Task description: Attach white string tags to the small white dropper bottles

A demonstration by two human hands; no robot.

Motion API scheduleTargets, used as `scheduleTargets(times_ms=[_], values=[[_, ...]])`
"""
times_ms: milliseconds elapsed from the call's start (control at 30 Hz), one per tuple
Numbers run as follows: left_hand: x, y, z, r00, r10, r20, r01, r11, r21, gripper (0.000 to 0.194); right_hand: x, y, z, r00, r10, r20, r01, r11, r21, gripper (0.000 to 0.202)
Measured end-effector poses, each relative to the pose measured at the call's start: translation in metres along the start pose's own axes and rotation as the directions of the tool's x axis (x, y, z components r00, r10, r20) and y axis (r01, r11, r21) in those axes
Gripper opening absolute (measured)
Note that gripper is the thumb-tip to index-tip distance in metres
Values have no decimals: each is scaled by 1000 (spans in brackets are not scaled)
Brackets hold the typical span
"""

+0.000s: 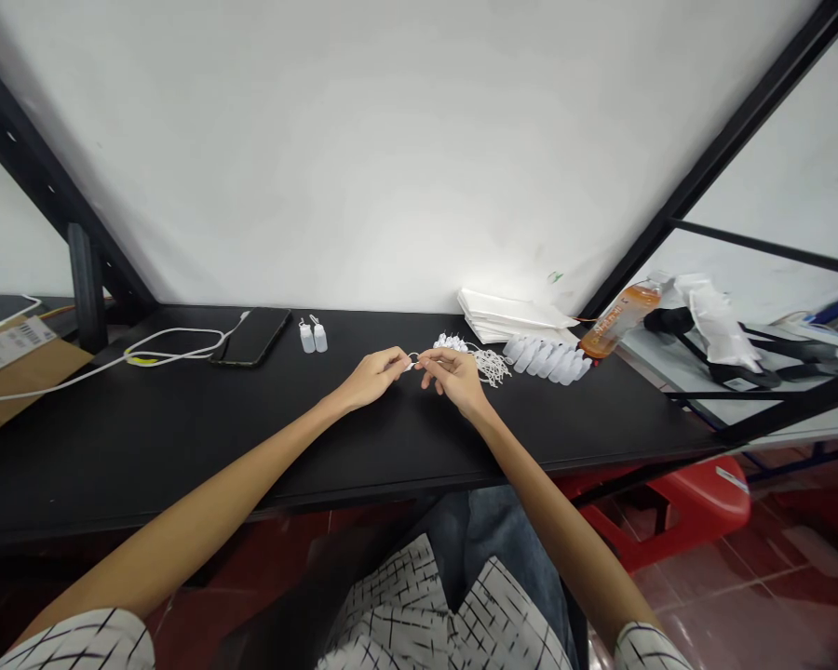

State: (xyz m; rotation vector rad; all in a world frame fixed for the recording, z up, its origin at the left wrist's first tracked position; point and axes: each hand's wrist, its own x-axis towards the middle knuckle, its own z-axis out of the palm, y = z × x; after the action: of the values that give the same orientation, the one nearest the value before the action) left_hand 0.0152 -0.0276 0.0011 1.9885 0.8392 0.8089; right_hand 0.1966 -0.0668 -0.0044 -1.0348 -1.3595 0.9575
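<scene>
My left hand (pixel 379 375) pinches a small white piece (pixel 410 365) with a thin cord above the middle of the black table (pixel 251 437). Close beside it, my right hand (pixel 453 377) has thumb and forefinger closed on the white cord, its other fingers curled. Right behind my right hand are small white caps (pixel 451 342) and a heap of white cords (pixel 493 367). Several small white bottles (pixel 546 359) lie in a row farther right. Two more small white bottles (pixel 314 336), with pieces on top, are to the left of my hands.
A black phone (pixel 252 337) with a white cable lies at the left, near a cardboard package (pixel 20 372). White sheets or packets (pixel 513 316) are stacked against the wall. An orange drink bottle (pixel 620 319) leans at the right. A red stool (pixel 684 507) is below.
</scene>
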Motion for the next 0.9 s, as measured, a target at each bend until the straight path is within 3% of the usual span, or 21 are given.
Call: scheduleTargets(times_ms=[467, 900], values=[[0, -1, 1, 1000, -15, -23, 13, 998, -60, 33, -1, -3, 0, 1000, -9, -13, 9, 1000, -22, 34], [0, 2, 1, 999, 17, -43, -12, 993, 116, 31, -1, 3, -1, 998, -62, 8, 63, 993, -104, 27]])
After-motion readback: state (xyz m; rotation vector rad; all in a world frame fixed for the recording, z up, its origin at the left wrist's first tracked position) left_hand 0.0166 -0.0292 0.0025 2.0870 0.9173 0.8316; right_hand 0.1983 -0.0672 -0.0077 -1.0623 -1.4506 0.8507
